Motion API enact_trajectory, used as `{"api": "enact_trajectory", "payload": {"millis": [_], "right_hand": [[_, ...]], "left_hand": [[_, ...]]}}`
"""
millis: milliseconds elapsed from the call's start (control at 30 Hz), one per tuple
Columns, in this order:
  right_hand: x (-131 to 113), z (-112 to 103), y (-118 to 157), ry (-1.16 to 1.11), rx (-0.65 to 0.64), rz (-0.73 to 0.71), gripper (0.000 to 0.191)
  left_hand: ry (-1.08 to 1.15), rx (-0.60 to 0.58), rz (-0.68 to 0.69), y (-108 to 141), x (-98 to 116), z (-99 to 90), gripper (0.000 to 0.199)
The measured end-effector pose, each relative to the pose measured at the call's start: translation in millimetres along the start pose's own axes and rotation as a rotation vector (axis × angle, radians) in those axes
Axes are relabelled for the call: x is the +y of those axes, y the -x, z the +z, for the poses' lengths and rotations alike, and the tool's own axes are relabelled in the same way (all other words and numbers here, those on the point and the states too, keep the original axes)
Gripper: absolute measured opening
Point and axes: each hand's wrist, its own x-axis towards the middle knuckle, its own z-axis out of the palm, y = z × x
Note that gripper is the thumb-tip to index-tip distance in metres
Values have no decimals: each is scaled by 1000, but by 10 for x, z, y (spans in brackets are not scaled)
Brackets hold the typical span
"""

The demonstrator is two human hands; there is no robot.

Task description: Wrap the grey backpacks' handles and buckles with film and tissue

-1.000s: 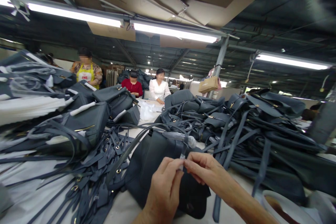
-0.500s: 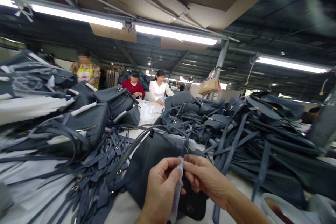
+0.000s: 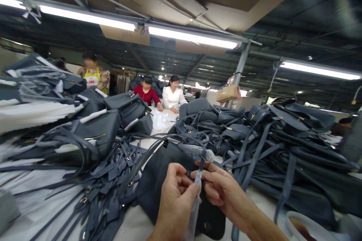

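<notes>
A dark blue bag stands in front of me on the table, its dark flap hanging below my hands. A narrow strap runs down from the bag's top, and a clear plastic sleeve covers its lower part. With thumb and fingers, my left hand pinches the sleeve near its upper end. My right hand is closed on the strap just above, where the plastic ends. More clear plastic wrap is bunched behind my right fingers.
Loose dark straps with gold hardware are heaped at left. Dark bags are piled left and right. A white bowl sits at lower right. Two people, in red and white, are across the table.
The bare strap now shows above the plastic sleeve between my fingers. My right fingers have shifted to it, while my left hand still pinches the sleeve. The person in red has extended an arm.
</notes>
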Motion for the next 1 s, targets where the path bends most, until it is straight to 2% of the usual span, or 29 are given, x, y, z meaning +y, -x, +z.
{"api": "enact_trajectory", "payload": {"millis": [133, 267, 367, 467, 567, 667, 733, 800, 900, 1000], "right_hand": [[12, -64, -24, -113, -158, 29, 45], [49, -97, -19, -14, -270, -84, 62], [52, -61, 1, 143, -220, -133, 71], [32, -12, 15, 256, -140, -116, 71], [11, 8, 13, 309, -71, -94, 65], [-4, -27, 1, 305, -76, -75, 53], [-13, -80, -5, 283, -124, -78, 48], [-21, -145, -7, 288, -168, -96, 44], [-16, -225, -13, 316, -233, -114, 43], [44, -237, -46, 282, -265, -105, 45]], "left_hand": [[80, -54, -121, -34, 19, -17, 41], [99, -86, -194, -59, 6, -28, 46], [70, -117, -180, -45, -7, -20, 43], [-1, -126, -87, -11, -15, -10, 33], [-102, -113, 14, 11, -22, -8, 26], [-124, -103, 35, 3, -12, -12, 26], [-62, -113, -22, -19, 11, -26, 28], [35, -151, -147, -46, 48, -53, 36], [160, -237, -362, -76, 111, -105, 47], [210, -351, -506, -85, 146, -143, 47]]}}
